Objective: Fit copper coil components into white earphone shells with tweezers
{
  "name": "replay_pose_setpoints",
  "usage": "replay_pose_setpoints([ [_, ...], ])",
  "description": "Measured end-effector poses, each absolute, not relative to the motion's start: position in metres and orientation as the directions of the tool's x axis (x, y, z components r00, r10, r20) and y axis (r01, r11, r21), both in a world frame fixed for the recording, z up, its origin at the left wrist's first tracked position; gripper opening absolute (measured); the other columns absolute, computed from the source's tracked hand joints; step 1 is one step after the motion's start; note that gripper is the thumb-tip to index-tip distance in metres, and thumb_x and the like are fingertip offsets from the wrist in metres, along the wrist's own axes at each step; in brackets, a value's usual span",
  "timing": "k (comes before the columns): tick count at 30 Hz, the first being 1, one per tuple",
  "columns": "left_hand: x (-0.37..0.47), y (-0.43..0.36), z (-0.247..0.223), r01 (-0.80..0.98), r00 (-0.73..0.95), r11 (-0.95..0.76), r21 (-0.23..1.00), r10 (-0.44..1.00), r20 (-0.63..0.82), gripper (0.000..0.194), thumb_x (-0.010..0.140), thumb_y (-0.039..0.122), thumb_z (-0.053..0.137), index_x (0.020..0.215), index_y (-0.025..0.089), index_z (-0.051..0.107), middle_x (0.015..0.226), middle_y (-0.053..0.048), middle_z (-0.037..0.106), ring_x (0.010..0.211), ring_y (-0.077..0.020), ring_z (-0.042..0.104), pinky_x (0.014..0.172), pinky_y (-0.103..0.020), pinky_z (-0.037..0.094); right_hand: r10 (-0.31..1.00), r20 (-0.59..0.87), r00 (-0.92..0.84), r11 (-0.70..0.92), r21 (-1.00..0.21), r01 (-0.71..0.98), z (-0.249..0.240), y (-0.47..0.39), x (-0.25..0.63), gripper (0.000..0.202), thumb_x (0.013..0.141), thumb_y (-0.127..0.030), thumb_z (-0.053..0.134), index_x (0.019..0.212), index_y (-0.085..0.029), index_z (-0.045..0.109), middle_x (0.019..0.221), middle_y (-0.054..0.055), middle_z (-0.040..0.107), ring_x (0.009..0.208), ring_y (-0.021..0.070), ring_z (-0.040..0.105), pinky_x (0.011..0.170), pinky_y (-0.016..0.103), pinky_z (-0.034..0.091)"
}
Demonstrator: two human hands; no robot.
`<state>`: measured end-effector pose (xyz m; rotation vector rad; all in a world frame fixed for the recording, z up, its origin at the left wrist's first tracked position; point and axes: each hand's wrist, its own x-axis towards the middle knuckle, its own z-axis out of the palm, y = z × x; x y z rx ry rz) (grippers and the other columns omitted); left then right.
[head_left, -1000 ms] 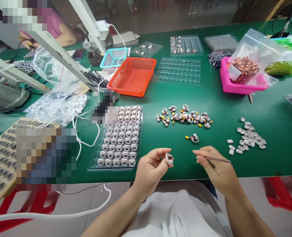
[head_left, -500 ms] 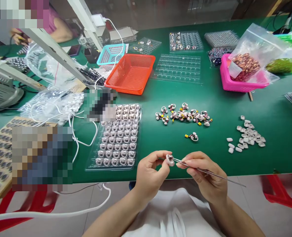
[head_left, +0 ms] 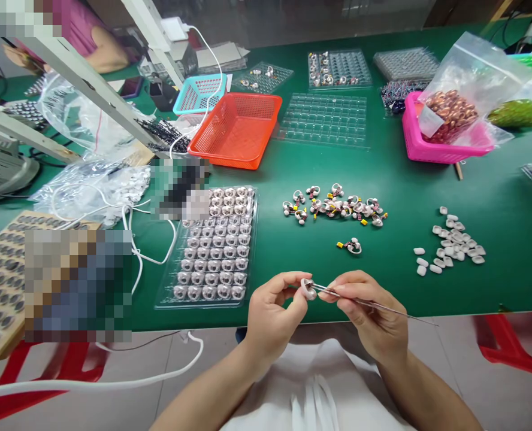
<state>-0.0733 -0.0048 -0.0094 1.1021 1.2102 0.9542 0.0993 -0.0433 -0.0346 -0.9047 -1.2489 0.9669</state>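
A green tabletop (head_left: 428,179) fills the scene, its near edge just in front of the person. At far centre stands an orange mesh basket (head_left: 236,136), with a smaller turquoise basket (head_left: 199,93) behind it to the left and an unfilled clear blister tray (head_left: 324,118) to its right. On the far right a pink basket (head_left: 446,146) holds a clear bag of copper coils (head_left: 450,111). Nearer, left of centre, lies a clear tray of finished white parts (head_left: 212,248), rows of round pieces filling its pockets, with a white cable (head_left: 133,257) looping beside it. Right of that tray, mid-tabletop, a loose cluster of small wired assemblies (head_left: 335,208) is spread out, one single assembly (head_left: 351,245) lying apart, just nearer. Further right sits a scatter of small white caps (head_left: 452,248). At the near edge, the left hand (head_left: 270,314) has its grip pinched on a small white earpiece shell (head_left: 308,288), thumb and forefinger holding it above the tabletop edge. The right hand (head_left: 374,317), just beside it, has its grip clenched around slim metal tweezers (head_left: 365,301), whose tips touch the shell while the back end points right.
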Motion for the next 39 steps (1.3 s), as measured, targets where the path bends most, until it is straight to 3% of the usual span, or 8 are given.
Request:
replay_pose_setpoints([
  [11, -0.072, -0.009, -0.014, 0.047, 0.124, 0.114, 0.992, 0.985, -0.119, 0.016, 0.082, 0.013, 0.065, 0.094, 0.015, 0.075, 0.083, -0.005, 0.077, 0.073, -0.0164, 0.073, 0.068, -0.022, 0.059, 0.975, 0.205, 0.085, 0.222, -0.902, -0.37, -0.036, -0.035, 0.092, 0.022, 0.096, -0.015, 0.062, 0.11, -0.026, 0.074, 0.096, 0.006, 0.069, 0.086, 0.0199, 0.07, 0.073, 0.034, 0.061],
  [20, -0.073, -0.007, -0.013, 0.09, 0.137, 0.094, 0.991, 0.985, -0.106, 0.016, 0.082, 0.012, 0.063, 0.092, 0.015, 0.075, 0.081, -0.005, 0.075, 0.071, -0.0155, 0.072, 0.066, -0.021, 0.059, 0.984, 0.163, 0.077, 0.18, -0.912, -0.37, -0.042, -0.036, 0.096, 0.018, 0.095, -0.016, 0.064, 0.106, -0.026, 0.075, 0.094, 0.006, 0.073, 0.084, 0.0191, 0.07, 0.069, 0.03, 0.058],
  [28, -0.074, -0.007, -0.013, 0.202, 0.165, -0.031, 0.979, 0.986, -0.003, 0.018, 0.083, 0.01, 0.062, 0.094, 0.016, 0.075, 0.081, -0.002, 0.074, 0.071, -0.0135, 0.072, 0.067, -0.019, 0.058, 0.972, 0.224, 0.074, 0.233, -0.962, -0.142, -0.037, -0.04, 0.103, 0.026, 0.092, -0.01, 0.066, 0.108, -0.028, 0.074, 0.1, 0.005, 0.073, 0.091, 0.0214, 0.069, 0.076, 0.035, 0.059],
  [39, -0.074, -0.002, -0.007, 0.275, 0.198, -0.04, 0.961, 0.98, -0.015, 0.018, 0.081, 0.01, 0.061, 0.091, 0.014, 0.075, 0.078, -0.003, 0.074, 0.067, -0.0129, 0.071, 0.063, -0.018, 0.057, 0.986, 0.164, 0.034, 0.167, -0.956, -0.242, -0.037, -0.032, 0.106, 0.019, 0.094, -0.016, 0.065, 0.105, -0.028, 0.075, 0.093, 0.003, 0.073, 0.081, 0.0178, 0.069, 0.071, 0.031, 0.056],
])
